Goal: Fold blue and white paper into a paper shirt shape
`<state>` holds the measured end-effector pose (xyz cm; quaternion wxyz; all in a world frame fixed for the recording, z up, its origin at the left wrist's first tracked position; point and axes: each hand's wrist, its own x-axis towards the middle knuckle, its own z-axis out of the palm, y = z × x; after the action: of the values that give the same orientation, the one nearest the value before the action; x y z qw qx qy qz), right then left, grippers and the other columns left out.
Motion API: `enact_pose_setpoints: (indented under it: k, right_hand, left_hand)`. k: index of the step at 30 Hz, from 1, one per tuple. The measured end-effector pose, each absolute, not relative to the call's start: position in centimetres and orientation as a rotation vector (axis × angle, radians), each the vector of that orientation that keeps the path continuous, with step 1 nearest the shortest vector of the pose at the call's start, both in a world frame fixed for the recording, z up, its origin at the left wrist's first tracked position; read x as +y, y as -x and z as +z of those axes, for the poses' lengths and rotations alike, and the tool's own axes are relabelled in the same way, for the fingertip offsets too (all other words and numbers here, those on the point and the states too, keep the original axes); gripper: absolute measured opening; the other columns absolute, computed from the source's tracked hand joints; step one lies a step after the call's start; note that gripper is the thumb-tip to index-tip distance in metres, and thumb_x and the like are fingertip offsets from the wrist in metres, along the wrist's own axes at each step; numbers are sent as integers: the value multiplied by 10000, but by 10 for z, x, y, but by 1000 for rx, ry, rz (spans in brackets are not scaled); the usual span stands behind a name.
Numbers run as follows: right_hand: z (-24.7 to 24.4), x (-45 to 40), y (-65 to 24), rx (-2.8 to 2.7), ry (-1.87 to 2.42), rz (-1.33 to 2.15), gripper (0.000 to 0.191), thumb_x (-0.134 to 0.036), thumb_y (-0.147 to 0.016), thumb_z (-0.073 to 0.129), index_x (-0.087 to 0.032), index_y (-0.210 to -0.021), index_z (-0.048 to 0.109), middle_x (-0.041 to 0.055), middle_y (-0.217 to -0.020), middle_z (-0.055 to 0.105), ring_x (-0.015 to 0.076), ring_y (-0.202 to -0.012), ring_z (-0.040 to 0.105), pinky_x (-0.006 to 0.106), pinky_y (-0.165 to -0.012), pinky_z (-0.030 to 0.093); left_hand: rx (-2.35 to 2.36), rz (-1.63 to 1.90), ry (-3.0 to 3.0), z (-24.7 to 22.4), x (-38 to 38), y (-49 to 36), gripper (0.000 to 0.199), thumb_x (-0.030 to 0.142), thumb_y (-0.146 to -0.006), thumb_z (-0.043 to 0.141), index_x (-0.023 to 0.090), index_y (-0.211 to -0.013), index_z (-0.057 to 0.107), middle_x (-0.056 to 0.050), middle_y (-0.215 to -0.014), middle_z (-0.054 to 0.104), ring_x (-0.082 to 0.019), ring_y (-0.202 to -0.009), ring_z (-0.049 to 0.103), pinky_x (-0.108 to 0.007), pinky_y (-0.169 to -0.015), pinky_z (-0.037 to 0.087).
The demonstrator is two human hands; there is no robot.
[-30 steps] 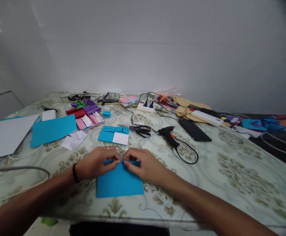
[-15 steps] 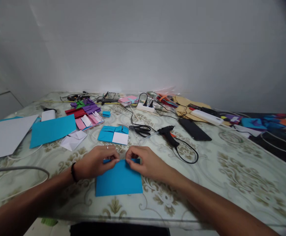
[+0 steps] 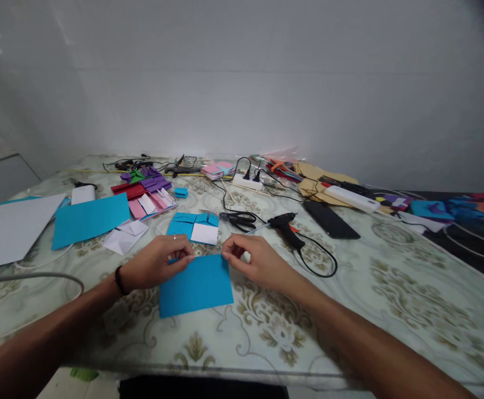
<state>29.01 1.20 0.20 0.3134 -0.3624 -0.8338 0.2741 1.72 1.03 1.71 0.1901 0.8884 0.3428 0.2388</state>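
Note:
A blue sheet of paper lies on the patterned tablecloth in front of me, slightly turned. My left hand pinches its far edge near the left, thumb against fingertips. At the far right corner, my right hand grips the same sheet between thumb and curled fingers. Just beyond the hands sits a folded blue and white paper piece. Scissors with black handles lie behind it, and a black glue gun rests to the right with its cord looped.
On the left are another blue sheet, a large white sheet and folded white paper. Folded pink paper lies behind them. A power strip stands at the back. A black phone and brown paper are right.
The blue sheet has shifted away from me and turned slightly. My hands have moved farther apart along its far edge, the right one now at the corner.

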Motion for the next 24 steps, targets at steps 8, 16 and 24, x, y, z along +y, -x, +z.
enact_pose_setpoints:
  k: [8, 16, 24]
  right_hand:
    - [2, 4, -285, -2202, 947, 740, 108, -204, -938, 595, -196, -837, 632, 8, -763, 665, 141, -662, 588, 243, -621, 451]
    - [-4, -2, -278, -2246, 894, 812, 69, -168, -904, 611, -196, -855, 649, 11, -803, 685, 148, -705, 607, 250, -671, 467]
    - [-3, -2, -279, -2264, 857, 800, 94, -118, -868, 591, -206, -842, 613, 7, -820, 675, 150, -716, 597, 246, -674, 463]
  left_hand:
    - [979, 564, -2504, 6, 11, -19, 157, 236, -992, 557, 186, -895, 671, -15, -811, 691, -151, -715, 615, -253, -666, 432]
    - [890, 568, -2560, 1, 1, -25, 131, 197, -986, 554, 196, -916, 664, -7, -814, 687, -154, -733, 617, -259, -701, 439]
    - [901, 609, -2563, 1, 0, -26, 119, 193, -990, 560, 204, -915, 653, 1, -825, 687, -155, -740, 622, -262, -697, 441]
